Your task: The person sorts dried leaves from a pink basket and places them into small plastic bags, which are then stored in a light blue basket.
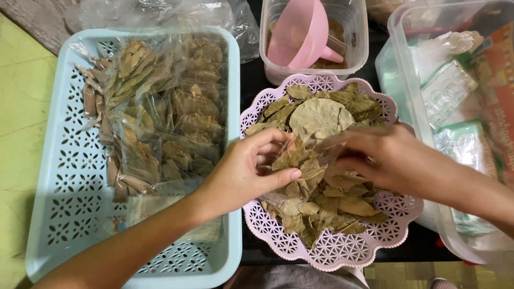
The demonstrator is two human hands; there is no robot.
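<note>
Baskets come first: a blue basket [64,176] on the left holds clear packets [160,123] filled with dried leaves, lying in overlapping rows. Right of it, touching its rim, sits a round lilac basket [332,251] heaped with loose leaves [321,118]. At the far right a clear bin [412,80] holds wrapped goods, and at the top a smaller clear tub [353,32] has a pink funnel [300,32] resting in it. Crumpled plastic [160,13] lies above the blue basket.

Both hands meet over the lilac basket. The left hand [249,171] curls its fingers around a small clear bag [305,160] partly filled with leaves, thumb pressed across its front. The right hand [385,158] reaches in from the right, its fingers narrowed at the bag's mouth among the leaves; whether they pinch a leaf or the bag's edge I cannot tell.
</note>
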